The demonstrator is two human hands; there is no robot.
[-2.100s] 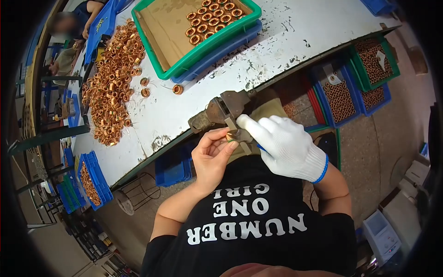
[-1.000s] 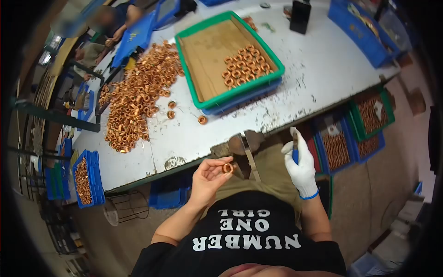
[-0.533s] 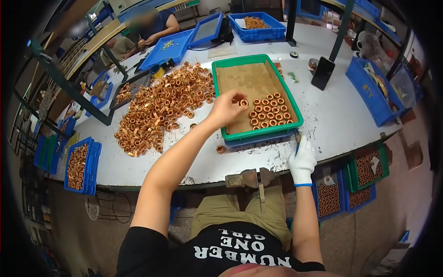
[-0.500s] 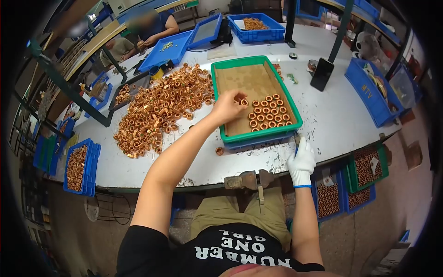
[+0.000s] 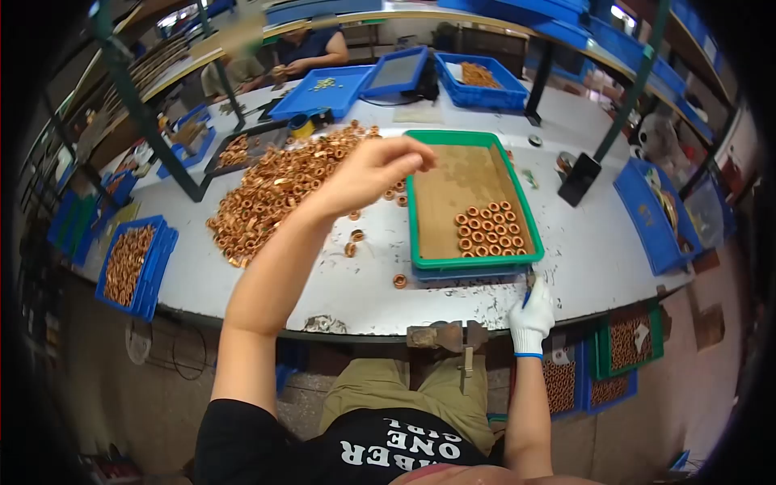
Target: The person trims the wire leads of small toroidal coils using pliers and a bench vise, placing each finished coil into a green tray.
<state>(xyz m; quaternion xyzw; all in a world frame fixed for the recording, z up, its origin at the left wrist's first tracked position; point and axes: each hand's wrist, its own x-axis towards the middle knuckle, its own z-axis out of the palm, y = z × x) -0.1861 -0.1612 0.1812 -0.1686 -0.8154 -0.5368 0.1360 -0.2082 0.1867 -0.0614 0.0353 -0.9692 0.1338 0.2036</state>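
My bare left hand [image 5: 381,171] is raised over the left rim of the green tray [image 5: 413,218], its fingers loosely bent and no ring visible in them. Copper rings [image 5: 489,230] stand in rows on brown card at the tray's near right. My right hand [image 5: 532,315], in a white glove, is closed around a blue-handled tool [image 5: 529,291] by the tray's near right corner. A large heap of copper rings [image 5: 279,190] lies left of the tray, partly behind my left forearm. One loose ring [image 5: 400,281] sits near the tray's near left corner.
A vise [image 5: 444,335] is fixed at the table's front edge. A phone [image 5: 579,179] leans right of the tray, beside a blue bin [image 5: 653,217]. Blue trays [image 5: 322,90] lie at the back, where a co-worker [image 5: 315,48] sits. Ring-filled crates stand below on the right.
My left hand brought a copper ring from the vise area to the tray, then lifted off with no ring showing. My gloved right hand moved from the vise to the tray's corner. The view tilted up.
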